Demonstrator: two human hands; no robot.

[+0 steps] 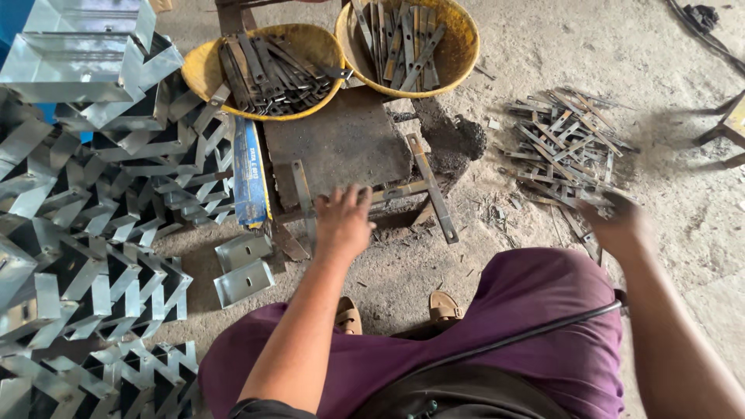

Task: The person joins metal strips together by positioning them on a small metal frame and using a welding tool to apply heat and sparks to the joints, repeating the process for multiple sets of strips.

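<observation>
Grey flat metal strips (563, 147) piled right; my right hand (617, 225) blurred, grip unclear; left hand (341, 221) spread wide over dark steel plate (341, 143); I'd take one strip only.

R hand (621, 225) motion-blurred, grip unclear; top basin (458, 46) cut by frame edge.

Two basins (264, 74) of metal strips (403, 46) behind a flat plate (341, 143); folded brackets (85, 233) stacked left; loose strips (563, 143) piled right.
</observation>
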